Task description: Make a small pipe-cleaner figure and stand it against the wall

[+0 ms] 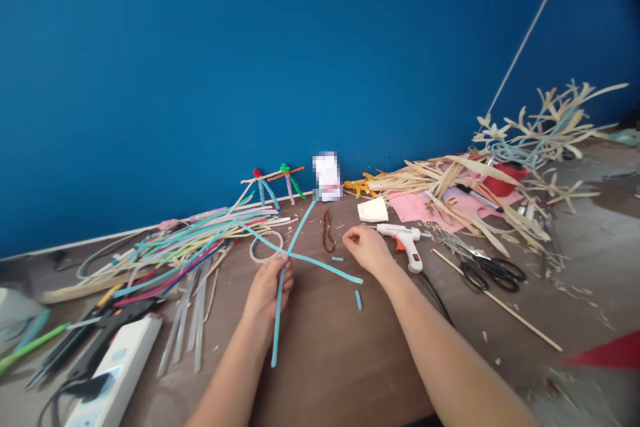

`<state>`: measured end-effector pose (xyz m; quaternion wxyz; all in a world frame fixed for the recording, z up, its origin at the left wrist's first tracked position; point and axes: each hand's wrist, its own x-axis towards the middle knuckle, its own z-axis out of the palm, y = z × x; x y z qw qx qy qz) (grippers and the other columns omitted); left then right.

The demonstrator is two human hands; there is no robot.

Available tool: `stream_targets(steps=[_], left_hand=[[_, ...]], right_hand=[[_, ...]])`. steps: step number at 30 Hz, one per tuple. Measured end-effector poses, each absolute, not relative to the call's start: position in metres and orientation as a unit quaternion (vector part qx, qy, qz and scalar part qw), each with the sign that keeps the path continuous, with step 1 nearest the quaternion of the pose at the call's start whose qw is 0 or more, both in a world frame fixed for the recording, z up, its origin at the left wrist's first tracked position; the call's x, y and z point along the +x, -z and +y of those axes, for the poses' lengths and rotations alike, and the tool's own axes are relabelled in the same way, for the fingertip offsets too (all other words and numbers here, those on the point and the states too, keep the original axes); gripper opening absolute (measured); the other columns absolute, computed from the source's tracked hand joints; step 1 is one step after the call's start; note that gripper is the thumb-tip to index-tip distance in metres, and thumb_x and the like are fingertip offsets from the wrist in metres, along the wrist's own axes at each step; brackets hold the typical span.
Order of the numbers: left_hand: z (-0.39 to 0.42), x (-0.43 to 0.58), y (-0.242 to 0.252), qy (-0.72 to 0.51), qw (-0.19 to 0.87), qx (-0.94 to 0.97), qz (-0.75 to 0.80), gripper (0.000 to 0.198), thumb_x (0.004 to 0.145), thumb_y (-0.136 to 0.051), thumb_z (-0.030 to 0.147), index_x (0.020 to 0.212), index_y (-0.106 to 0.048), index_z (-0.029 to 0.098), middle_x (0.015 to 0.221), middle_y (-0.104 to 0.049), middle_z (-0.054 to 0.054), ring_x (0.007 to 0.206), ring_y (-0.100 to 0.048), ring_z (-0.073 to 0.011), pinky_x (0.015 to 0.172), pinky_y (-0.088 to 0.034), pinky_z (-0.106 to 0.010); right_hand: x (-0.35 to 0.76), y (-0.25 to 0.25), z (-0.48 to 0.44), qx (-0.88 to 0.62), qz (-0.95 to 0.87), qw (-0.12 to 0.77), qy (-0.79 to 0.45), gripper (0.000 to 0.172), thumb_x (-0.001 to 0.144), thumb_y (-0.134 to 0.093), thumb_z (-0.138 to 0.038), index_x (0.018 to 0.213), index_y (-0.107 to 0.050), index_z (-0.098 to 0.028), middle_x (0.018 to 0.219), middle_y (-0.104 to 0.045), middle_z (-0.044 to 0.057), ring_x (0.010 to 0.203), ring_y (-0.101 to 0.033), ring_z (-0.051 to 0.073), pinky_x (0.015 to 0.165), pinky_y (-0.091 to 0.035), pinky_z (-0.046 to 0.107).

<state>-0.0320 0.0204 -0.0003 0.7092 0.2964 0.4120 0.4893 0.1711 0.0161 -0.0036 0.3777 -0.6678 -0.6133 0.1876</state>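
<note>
My left hand (274,280) is closed around light blue pipe cleaners (327,267) near the point where they cross in an X shape. One length hangs below the hand, and others reach up and out to both sides. To the right, my right hand (366,248) has its fingers curled together beside a white glue gun (409,245); whatever it may hold is hidden. Two short blue pieces (359,300) lie on the table between my arms. A brown bead string (327,232) rests between the hands, farther back.
Pipe cleaners and a white power strip (117,377) lie left. Two small figures (289,183) lean at the blue wall (300,67). Black scissors (493,272), a thin stick (525,324) and pale husk strips (450,180) lie right.
</note>
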Motion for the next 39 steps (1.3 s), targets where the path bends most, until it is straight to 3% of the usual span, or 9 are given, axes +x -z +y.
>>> stream_targets(steps=[4, 7, 10, 14, 18, 31, 39], left_hand=[[0.020, -0.033, 0.002, -0.473, 0.728, 0.311, 0.386, 0.024, 0.057, -0.065, 0.024, 0.062, -0.043, 0.015, 0.050, -0.042, 0.008, 0.034, -0.031, -0.0004, 0.032, -0.021, -0.012], [0.015, -0.029, 0.003, -0.444, 0.733, 0.351, 0.377, 0.023, 0.059, -0.065, 0.026, 0.059, -0.045, 0.014, 0.048, -0.043, 0.007, 0.036, -0.035, -0.0016, 0.034, -0.025, -0.013], [0.011, -0.023, 0.004, -0.417, 0.723, 0.394, 0.385, 0.022, 0.060, -0.064, 0.027, 0.056, -0.048, 0.013, 0.046, -0.046, 0.005, 0.037, -0.041, -0.0030, 0.036, -0.030, -0.014], [0.006, -0.016, 0.003, -0.406, 0.721, 0.403, 0.392, 0.021, 0.058, -0.065, 0.028, 0.057, -0.051, 0.012, 0.050, -0.052, 0.002, 0.040, -0.047, -0.0047, 0.039, -0.034, -0.015], [0.005, -0.015, 0.001, -0.407, 0.723, 0.396, 0.394, 0.022, 0.057, -0.066, 0.029, 0.061, -0.054, 0.011, 0.053, -0.054, 0.001, 0.042, -0.049, -0.0048, 0.040, -0.036, -0.015], [0.005, -0.016, 0.008, -0.417, 0.760, 0.352, 0.354, 0.020, 0.061, -0.066, 0.027, 0.065, -0.054, 0.012, 0.056, -0.055, 0.001, 0.046, -0.049, -0.0049, 0.036, -0.036, -0.012], [0.006, -0.018, 0.008, -0.420, 0.798, 0.283, 0.327, 0.011, 0.064, -0.064, 0.018, 0.067, -0.055, 0.012, 0.057, -0.055, 0.001, 0.046, -0.050, -0.0037, 0.037, -0.038, -0.011]], right_hand=[[0.161, 0.009, 0.009, -0.653, -0.702, 0.237, -0.156, 0.006, 0.066, -0.056, -0.018, 0.067, -0.062, -0.019, 0.075, -0.059, 0.005, 0.074, -0.053, 0.017, 0.065, -0.038, 0.025], [0.152, 0.011, 0.006, -0.651, -0.719, 0.205, -0.132, 0.009, 0.068, -0.053, -0.012, 0.065, -0.059, -0.017, 0.075, -0.058, 0.007, 0.077, -0.052, 0.019, 0.067, -0.037, 0.027], [0.148, 0.007, 0.005, -0.634, -0.705, 0.259, -0.184, 0.009, 0.071, -0.049, -0.013, 0.066, -0.056, -0.017, 0.072, -0.058, 0.005, 0.071, -0.052, 0.016, 0.065, -0.037, 0.026], [0.137, 0.002, 0.004, -0.557, -0.629, 0.388, -0.380, 0.008, 0.073, -0.050, -0.023, 0.071, -0.053, -0.016, 0.063, -0.056, 0.000, 0.059, -0.051, 0.012, 0.057, -0.039, 0.023], [0.123, 0.002, 0.000, -0.492, -0.552, 0.443, -0.507, 0.014, 0.070, -0.056, -0.029, 0.073, -0.055, -0.014, 0.064, -0.058, 0.000, 0.060, -0.053, 0.011, 0.060, -0.040, 0.023], [0.118, 0.000, -0.001, -0.408, -0.454, 0.499, -0.615, 0.013, 0.062, -0.067, -0.024, 0.068, -0.059, -0.015, 0.058, -0.061, -0.002, 0.055, -0.054, 0.010, 0.059, -0.041, 0.022], [0.116, 0.011, 0.001, -0.379, -0.446, 0.514, -0.627, 0.016, 0.061, -0.068, -0.021, 0.075, -0.063, -0.016, 0.066, -0.062, -0.002, 0.060, -0.054, 0.008, 0.060, -0.040, 0.020]])
